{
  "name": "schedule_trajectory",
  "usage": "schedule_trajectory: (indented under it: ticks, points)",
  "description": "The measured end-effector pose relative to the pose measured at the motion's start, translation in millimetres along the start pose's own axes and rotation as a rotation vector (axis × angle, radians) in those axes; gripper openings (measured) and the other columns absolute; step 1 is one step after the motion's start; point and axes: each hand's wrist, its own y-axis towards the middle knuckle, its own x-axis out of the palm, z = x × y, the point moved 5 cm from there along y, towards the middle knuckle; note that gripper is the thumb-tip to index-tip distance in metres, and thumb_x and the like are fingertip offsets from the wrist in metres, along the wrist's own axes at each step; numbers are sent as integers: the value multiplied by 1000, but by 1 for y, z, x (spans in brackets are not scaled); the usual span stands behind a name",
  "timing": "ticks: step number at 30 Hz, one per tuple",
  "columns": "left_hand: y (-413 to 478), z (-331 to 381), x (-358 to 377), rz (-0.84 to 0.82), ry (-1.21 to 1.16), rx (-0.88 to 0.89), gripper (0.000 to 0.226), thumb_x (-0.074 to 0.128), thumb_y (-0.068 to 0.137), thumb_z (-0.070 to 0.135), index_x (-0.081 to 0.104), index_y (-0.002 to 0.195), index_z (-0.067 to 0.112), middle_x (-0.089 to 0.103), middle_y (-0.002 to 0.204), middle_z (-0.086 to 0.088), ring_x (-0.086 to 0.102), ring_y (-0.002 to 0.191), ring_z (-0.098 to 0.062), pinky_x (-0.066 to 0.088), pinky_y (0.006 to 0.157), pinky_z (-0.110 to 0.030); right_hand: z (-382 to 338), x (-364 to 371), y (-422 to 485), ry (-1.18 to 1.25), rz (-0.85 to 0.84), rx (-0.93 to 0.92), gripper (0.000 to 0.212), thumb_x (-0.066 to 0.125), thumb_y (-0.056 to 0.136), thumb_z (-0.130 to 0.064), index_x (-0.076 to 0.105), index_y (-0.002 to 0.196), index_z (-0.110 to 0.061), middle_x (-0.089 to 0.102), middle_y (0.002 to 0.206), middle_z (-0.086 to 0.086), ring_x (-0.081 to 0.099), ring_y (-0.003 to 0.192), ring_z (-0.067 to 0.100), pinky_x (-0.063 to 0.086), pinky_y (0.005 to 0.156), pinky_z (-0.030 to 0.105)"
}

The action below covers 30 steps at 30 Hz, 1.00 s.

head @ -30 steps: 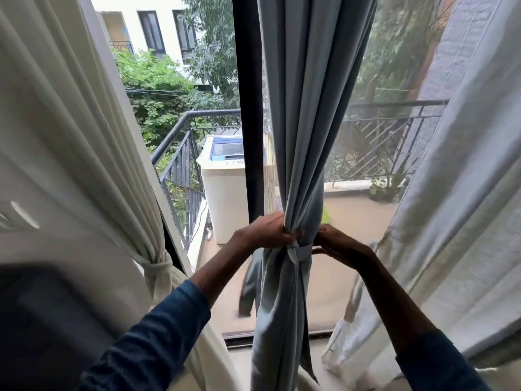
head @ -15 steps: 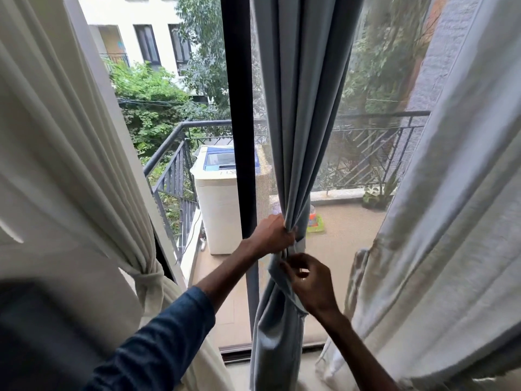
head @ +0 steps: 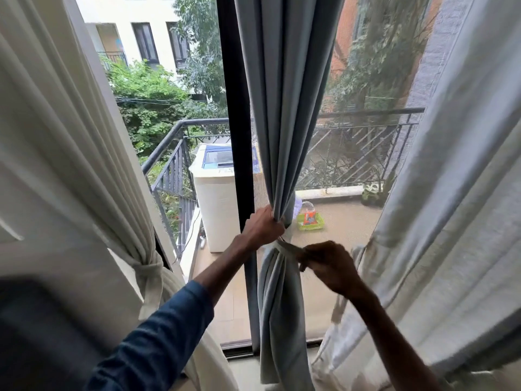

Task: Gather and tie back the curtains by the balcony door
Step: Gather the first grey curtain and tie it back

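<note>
The grey curtain (head: 284, 108) hangs down the middle of the frame, gathered into a narrow bunch in front of the dark door frame (head: 234, 108). The left hand (head: 263, 228) grips that bunch at centre frame, fingers curled round the folds. Just below it, a tie (head: 287, 248) of the same cloth wraps the bunch and runs out to the lower right, pulled straight. The right hand (head: 328, 263) holds the tie's free end in curled fingers; it is blurred, so the exact pinch cannot be told. Below the tie the grey curtain falls loose to the floor. At the left of the frame the white curtain (head: 70, 165) is already drawn aside and bound with its own band (head: 148, 270) at lower left. At the right, a pale curtain (head: 451, 193) hangs in loose folds, unbound. Through the glass, a washing machine (head: 214, 210) stands on the balcony left of centre beside the railing (head: 366, 114), and a green tray (head: 310, 221) lies on the balcony floor just right of the left hand. A dark blue sleeve (head: 158, 334) covers the left forearm at the bottom of the frame.
</note>
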Motion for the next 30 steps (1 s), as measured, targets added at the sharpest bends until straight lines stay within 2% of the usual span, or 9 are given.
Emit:
schedule_trajectory:
  ticks: [3,6,8,11,14,18,21,26,30]
  points:
    - [0,3,2,-25,-69,67,12,54,90,16,46,81,12,53,78,-5,55,73,-30,38,58,-31,18,-27,8,32,-27,-27,18,71,90,-25,77,76,-35,71,70,-25,65,63,-1,50,60,29]
    - [-1,1,10,-34,-226,72,11,58,91,22,52,85,13,61,83,-10,63,75,-29,49,59,-36,32,-36,9,108,-17,-27,20,68,93,-22,78,78,-30,73,70,-20,62,60,1,43,59,25]
    - [-4,-2,16,-45,-295,79,16,59,89,28,57,89,12,66,87,-12,67,82,-30,57,67,-44,42,-35,6,146,-10,-2,23,66,94,-22,78,78,-31,74,71,-14,61,59,7,43,57,31]
    - [-9,-4,21,-69,-357,137,27,58,87,31,62,100,7,69,93,-14,68,89,-29,58,75,-50,56,-32,3,155,11,22,23,65,93,-25,78,75,-34,73,70,-8,65,67,22,49,64,42]
    - [-11,-9,26,-90,-428,159,27,59,89,33,65,107,14,71,100,-8,69,97,-24,58,83,-49,64,-33,2,150,56,50,20,68,92,-31,78,75,-36,72,68,-10,66,66,16,50,64,40]
    - [-4,-27,40,-122,-533,170,28,60,92,33,67,112,17,72,108,-11,69,104,-29,54,89,-57,66,-35,3,142,124,77,16,72,90,-31,79,75,-32,67,61,-20,59,59,-2,43,58,26]
    - [-11,-18,39,-144,-579,199,26,60,93,31,66,113,14,71,108,-14,68,106,-32,53,89,-60,67,-33,8,131,186,101,11,72,90,-33,79,80,-32,68,65,-21,62,63,-2,47,60,28]
    - [-28,-9,37,-140,-652,169,24,61,95,28,70,111,12,73,106,-11,69,105,-27,54,92,-57,73,-26,12,179,68,85,19,72,90,-22,75,77,-36,71,68,-17,64,66,-1,51,65,31]
    - [-38,-9,32,-97,-718,143,20,63,96,16,70,113,8,74,106,-9,70,104,-23,56,93,-45,87,-14,7,166,-15,148,7,75,88,-27,79,84,-30,74,77,-13,68,78,5,50,72,31]
